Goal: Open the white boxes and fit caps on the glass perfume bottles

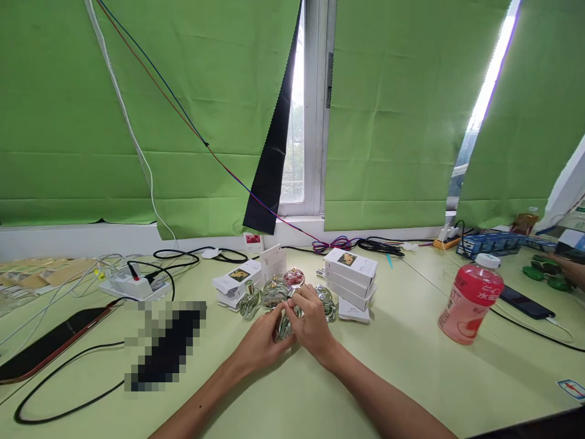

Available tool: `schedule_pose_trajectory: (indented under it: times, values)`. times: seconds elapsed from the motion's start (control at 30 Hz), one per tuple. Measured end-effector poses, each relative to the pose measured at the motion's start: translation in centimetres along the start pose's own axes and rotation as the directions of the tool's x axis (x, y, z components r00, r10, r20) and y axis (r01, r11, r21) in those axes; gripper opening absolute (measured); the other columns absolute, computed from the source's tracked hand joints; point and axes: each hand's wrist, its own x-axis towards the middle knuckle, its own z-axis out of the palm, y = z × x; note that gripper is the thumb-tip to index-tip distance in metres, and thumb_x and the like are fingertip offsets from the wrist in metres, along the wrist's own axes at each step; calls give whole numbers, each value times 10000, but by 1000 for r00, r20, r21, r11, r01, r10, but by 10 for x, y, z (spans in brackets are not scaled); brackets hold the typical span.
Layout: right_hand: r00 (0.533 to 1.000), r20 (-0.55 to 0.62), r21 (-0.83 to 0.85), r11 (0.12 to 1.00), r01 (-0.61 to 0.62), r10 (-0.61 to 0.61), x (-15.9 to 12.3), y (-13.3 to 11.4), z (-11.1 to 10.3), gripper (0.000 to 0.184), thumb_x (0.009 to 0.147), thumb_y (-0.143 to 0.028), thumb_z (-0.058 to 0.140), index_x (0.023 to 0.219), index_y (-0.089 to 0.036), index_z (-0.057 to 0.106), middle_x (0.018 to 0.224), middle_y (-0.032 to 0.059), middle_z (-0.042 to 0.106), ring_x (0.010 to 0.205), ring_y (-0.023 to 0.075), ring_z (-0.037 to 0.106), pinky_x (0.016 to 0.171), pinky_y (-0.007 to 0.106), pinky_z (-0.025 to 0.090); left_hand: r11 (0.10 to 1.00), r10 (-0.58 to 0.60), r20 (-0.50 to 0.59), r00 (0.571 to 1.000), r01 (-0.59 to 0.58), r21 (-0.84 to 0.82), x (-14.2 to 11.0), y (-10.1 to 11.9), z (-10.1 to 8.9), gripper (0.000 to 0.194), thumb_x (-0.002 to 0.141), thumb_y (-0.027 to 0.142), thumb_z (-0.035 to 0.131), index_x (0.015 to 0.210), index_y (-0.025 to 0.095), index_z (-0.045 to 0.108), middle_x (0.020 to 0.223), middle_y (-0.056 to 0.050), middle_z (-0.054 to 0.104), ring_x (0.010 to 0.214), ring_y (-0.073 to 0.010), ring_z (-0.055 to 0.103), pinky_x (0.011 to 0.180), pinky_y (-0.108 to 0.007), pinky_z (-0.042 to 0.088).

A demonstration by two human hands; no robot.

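My left hand [262, 341] is closed around a small clear glass perfume bottle [284, 329] low over the table. The fingers of my right hand [311, 318] pinch at the top of the same bottle, meeting the left fingertips, which partly hide it. Close behind my hands stand several clear perfume bottles: one with a metallic cap [249, 302] at the left, a rounded one [273, 294] in the middle. Beyond them sits a pink-red bottle [294, 278]. More clear glass bottles [328, 303] lie just right of my right hand, partly covered by it.
White printed boxes are stacked at the right [350, 268] and left [237, 281] of the bottles. A pink drink bottle [471, 299] stands at right near a phone [525, 302]. Cables and a power strip [132, 283] lie at left. Another person's hand [571, 268] shows far right.
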Motion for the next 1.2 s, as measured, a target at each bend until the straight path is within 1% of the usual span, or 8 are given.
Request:
schedule_pose_trajectory:
  times: [0.17, 0.47, 0.63, 0.8, 0.9, 1.0, 1.1, 1.2]
  values:
    - [1000, -7, 4, 1000, 8, -8, -1, 0, -1, 312, 926, -120, 566, 650, -221, 459, 725, 9, 522, 768, 196, 473, 677, 307, 403, 994, -20, 42, 999, 24, -107, -2, 1, 1, 279, 853, 375, 601, 1056, 193, 538, 679, 65, 451, 591, -120, 420, 539, -245, 321]
    - [1000, -20, -6, 1000, 4, -4, -4, 3, -1, 311, 933, -136, 569, 653, -217, 460, 725, 10, 516, 764, 192, 471, 671, 297, 385, 936, -64, 178, 982, 121, -332, -3, -8, 0, 693, 814, 344, 652, 1423, 208, 350, 705, 75, 499, 623, -118, 472, 582, -240, 372]
    - [1000, -26, -6, 1000, 6, -6, -5, 3, -1, 310, 908, -106, 588, 650, -219, 460, 719, 8, 515, 767, 193, 471, 663, 293, 381, 902, -82, 214, 973, 164, -399, -1, -8, -3, 681, 831, 412, 660, 1413, 192, 383, 703, 63, 517, 622, -117, 464, 576, -242, 358]
    - [1000, -27, -22, 1000, 2, -2, -5, 5, 1, 307, 899, -100, 595, 646, -220, 468, 721, 9, 511, 772, 196, 472, 671, 295, 387, 925, -91, 160, 983, 143, -351, 0, -7, 2, 595, 845, 399, 648, 1348, 193, 408, 658, 78, 515, 595, -123, 479, 558, -242, 339]
    - [1000, -23, -23, 1000, 8, -9, -4, 4, 1, 301, 894, -98, 604, 649, -219, 479, 721, 7, 519, 771, 194, 475, 682, 298, 394, 972, -99, 81, 992, 114, -206, 0, -3, 4, 412, 817, 382, 662, 1146, 208, 487, 638, 87, 495, 575, -126, 464, 545, -246, 312]
    - [999, -26, -10, 1000, 18, -18, -4, 2, 0, 295, 895, -97, 606, 655, -216, 482, 722, 7, 521, 768, 192, 477, 683, 299, 394, 994, -105, -17, 994, 105, -39, 1, 1, 5, 284, 786, 378, 672, 898, 217, 468, 633, 86, 444, 567, -124, 418, 541, -252, 279]
    - [1000, -19, -9, 1000, 20, -20, -5, 2, 1, 287, 904, -107, 606, 666, -214, 488, 729, 8, 523, 770, 192, 479, 687, 302, 390, 997, -57, -125, 990, 63, 47, 3, 0, 5, 285, 770, 371, 675, 826, 219, 441, 747, 45, 463, 630, -136, 422, 565, -259, 322]
    - [1000, -18, -12, 1000, 14, -15, -6, 3, 2, 295, 912, -117, 607, 663, -217, 483, 721, 3, 516, 758, 189, 473, 679, 300, 387, 1000, -10, -144, 990, 14, 26, 3, -3, 4, 254, 767, 327, 672, 895, 213, 485, 917, 3, 467, 675, -136, 448, 590, -267, 394]
